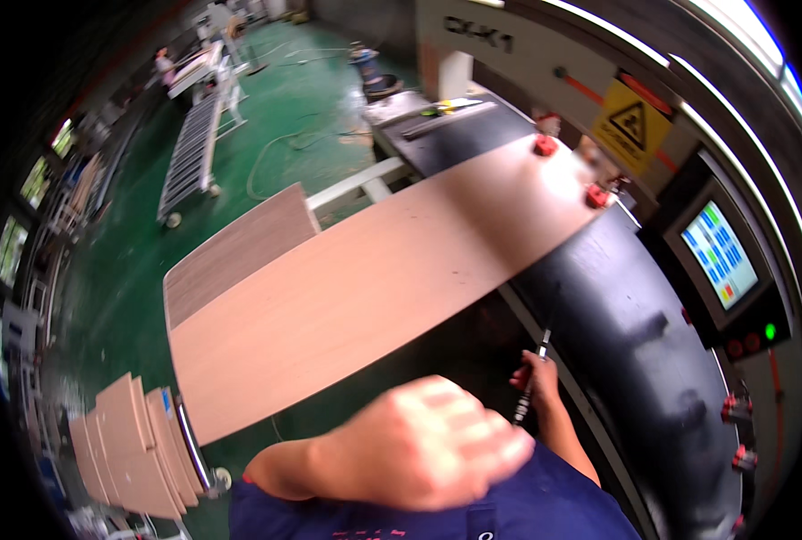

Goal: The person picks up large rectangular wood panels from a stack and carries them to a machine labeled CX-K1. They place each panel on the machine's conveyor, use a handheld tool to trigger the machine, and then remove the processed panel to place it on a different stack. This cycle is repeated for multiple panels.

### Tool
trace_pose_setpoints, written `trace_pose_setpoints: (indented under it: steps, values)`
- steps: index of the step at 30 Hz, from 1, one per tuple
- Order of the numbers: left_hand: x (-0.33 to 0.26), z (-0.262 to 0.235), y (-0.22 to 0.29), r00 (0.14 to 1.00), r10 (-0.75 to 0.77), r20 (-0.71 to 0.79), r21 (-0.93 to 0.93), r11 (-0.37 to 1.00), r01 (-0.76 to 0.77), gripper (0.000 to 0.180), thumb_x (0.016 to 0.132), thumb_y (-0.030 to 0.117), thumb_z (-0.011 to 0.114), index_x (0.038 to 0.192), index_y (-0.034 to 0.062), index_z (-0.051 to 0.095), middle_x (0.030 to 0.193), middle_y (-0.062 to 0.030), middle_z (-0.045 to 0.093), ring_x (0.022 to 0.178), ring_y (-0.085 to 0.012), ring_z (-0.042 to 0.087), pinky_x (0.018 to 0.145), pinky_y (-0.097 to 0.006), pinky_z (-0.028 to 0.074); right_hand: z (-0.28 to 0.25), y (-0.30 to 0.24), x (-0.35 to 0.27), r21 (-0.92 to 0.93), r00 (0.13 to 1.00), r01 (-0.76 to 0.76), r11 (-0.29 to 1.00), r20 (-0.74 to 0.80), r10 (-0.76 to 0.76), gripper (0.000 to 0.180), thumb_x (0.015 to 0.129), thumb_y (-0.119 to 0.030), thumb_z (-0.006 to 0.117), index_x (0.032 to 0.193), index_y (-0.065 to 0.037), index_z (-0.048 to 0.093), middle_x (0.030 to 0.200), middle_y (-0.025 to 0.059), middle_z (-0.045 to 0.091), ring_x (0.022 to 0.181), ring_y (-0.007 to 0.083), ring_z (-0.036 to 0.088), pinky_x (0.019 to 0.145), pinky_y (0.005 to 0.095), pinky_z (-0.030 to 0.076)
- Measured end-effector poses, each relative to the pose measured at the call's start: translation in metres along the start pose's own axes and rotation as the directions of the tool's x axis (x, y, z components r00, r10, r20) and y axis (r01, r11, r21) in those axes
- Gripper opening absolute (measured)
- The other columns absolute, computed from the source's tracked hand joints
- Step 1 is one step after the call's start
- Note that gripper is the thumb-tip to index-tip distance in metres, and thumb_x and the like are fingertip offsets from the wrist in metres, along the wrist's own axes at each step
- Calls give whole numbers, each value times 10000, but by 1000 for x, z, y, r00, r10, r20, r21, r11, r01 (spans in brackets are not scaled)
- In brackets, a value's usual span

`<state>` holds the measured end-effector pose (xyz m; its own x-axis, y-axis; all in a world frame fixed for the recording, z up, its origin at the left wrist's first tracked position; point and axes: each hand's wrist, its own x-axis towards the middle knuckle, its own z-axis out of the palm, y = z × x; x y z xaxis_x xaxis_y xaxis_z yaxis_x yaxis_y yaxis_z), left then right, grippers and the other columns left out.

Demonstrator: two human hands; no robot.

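Note:
My left hand [428,443] is raised in front of my dark blue shirt, large and smeared by motion; how its fingers are set cannot be made out. Beyond it, my right hand [542,376] is closed around a slim tool [522,402] with a banded black-and-silver body and a thin metal tip. That tip points up toward the machine's black bed [599,279]. A long light-brown wood panel [356,306] lies from the bed out to the left, apart from both hands. Against its far side sits a greyer wood panel [243,247].
Red-capped clamps [545,146] stand over the panel's far right end. A lit control screen [720,252] hangs at the right, below a yellow warning sign [633,121]. Stacked boards [126,445] are at the lower left. A roller conveyor [192,148] and another person [164,67] are farther back.

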<state>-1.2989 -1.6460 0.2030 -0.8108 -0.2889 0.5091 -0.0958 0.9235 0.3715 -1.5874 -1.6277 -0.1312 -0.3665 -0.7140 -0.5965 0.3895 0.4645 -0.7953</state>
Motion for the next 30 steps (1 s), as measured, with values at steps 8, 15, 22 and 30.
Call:
trace_pose_setpoints:
  steps: [8,15,22,30]
  values:
    - [-145,62,-163,401,-908,118,429,411,804,544,898,447,608,1228,16,572,1266,-202,574,1159,-363,548,964,-461,452,-1,28,-2,50,997,82,995,1,-82,339,926,-381,641,818,-72,549,630,67,589,525,159,595,511,299,531]
    - [-261,76,-244,-28,-999,15,609,-13,793,929,812,604,655,1427,-38,388,1448,-244,428,1315,-377,452,1035,-455,432,-15,-11,-4,38,981,105,994,-167,-97,431,917,-452,636,733,-78,528,564,57,559,451,153,561,452,291,516]
    - [-260,117,-252,-99,-992,78,748,-8,664,1216,666,716,719,1423,-138,299,1418,-320,429,1329,-392,450,1024,-385,454,-17,-34,-8,15,982,42,999,-183,-39,449,913,-453,637,677,-94,508,539,45,530,434,152,548,433,286,505]
    - [-266,117,-261,-77,-994,76,775,10,631,1262,619,757,722,1397,-154,326,1372,-339,466,1309,-380,480,977,-360,491,30,-30,-24,-86,995,-1,996,-102,-8,413,893,-442,674,693,-115,521,555,13,499,458,134,528,427,278,478]
